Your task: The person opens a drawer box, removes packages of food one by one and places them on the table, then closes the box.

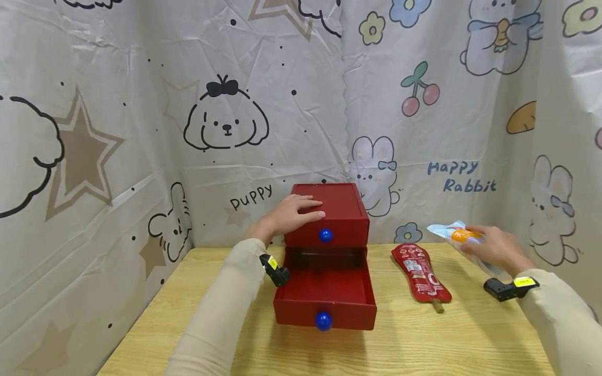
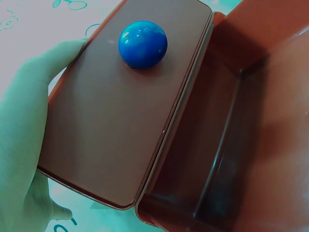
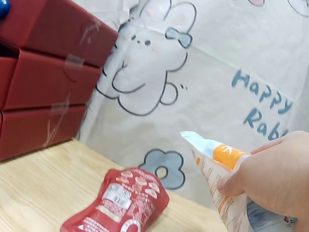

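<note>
My left hand (image 1: 298, 213) rests on the top of a red drawer cabinet (image 1: 331, 196), with its fingers extended across the upper face. The cabinet's top drawer, with a blue knob (image 2: 143, 44), is closed. Below it, a red drawer (image 1: 324, 286) is pulled out and bare inside, with a blue knob (image 1: 323, 321) on its front. To the right, my right hand (image 1: 496, 249) pinches a light blue, white and orange packet (image 3: 227, 157) above the table, thumb on one side. The lower part of that packet is partly hidden by the hand.
A red printed pouch (image 1: 420, 274) with a brown stub at its near end lies on the wooden table (image 1: 404, 344), right of the cabinet. A printed cloth curtain (image 1: 301, 130) hangs behind and along the sides. Clear tape (image 3: 74, 61) is stuck on the cabinet's side.
</note>
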`<state>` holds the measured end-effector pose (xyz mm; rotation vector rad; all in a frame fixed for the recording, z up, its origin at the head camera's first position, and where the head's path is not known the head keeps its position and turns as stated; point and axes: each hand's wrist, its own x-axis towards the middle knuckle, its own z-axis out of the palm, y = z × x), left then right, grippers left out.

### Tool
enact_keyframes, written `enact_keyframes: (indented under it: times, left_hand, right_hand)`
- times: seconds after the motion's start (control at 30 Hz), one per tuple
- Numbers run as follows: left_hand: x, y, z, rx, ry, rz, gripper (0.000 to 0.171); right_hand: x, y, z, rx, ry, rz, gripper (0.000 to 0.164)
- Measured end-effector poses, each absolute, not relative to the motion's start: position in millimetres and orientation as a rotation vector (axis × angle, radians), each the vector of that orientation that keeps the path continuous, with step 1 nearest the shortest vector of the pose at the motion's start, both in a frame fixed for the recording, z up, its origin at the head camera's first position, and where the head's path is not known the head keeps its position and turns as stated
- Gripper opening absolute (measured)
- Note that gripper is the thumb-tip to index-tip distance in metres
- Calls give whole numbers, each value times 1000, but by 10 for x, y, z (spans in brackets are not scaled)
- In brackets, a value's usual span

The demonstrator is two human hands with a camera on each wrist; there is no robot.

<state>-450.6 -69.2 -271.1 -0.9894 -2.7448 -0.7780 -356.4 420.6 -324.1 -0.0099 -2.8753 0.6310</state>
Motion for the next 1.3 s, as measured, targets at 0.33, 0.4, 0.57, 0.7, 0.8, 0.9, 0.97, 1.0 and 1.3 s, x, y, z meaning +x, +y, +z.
enact_keyframes:
  times: [0.33, 0.4, 0.57, 0.7, 0.8, 0.9, 0.97, 1.0, 1.3]
  left_hand:
    - [-4510, -689, -2706, -983, -2752, -776, 62]
    - [-4512, -691, -2712, -977, -2754, -780, 62]
    - [-4528, -682, -2720, -978, -2755, -783, 62]
    - [-4546, -676, -2719, -983, -2748, -772, 61]
    - [-4543, -663, -2707, -992, -2741, -758, 61]
    - [-4543, -646, -2690, -1008, -2738, -739, 60]
    - [-4540, -632, -2684, -1010, -2742, -733, 61]
    - [-4541, -629, -2684, -1007, -2747, -731, 61]
    - [-4539, -689, -2703, -981, -2754, -753, 61]
  right_hand:
    - [-3550, 4301, -3505, -159, -2825, 663, 75]
    - [-3567, 4308, -3560, -174, -2814, 663, 77]
    - [-3622, 4309, -3709, -270, -2804, 670, 79]
    - [-3666, 4310, -3832, -286, -2785, 655, 77]
    - [-3678, 4310, -3912, -295, -2758, 650, 75]
    - [-3668, 4322, -3953, -330, -2757, 642, 73]
    - [-3656, 4336, -3972, -371, -2769, 646, 74]
    - [-3653, 4342, -3979, -394, -2779, 653, 74]
    - [-3733, 4233, -4103, -529, -2814, 687, 76]
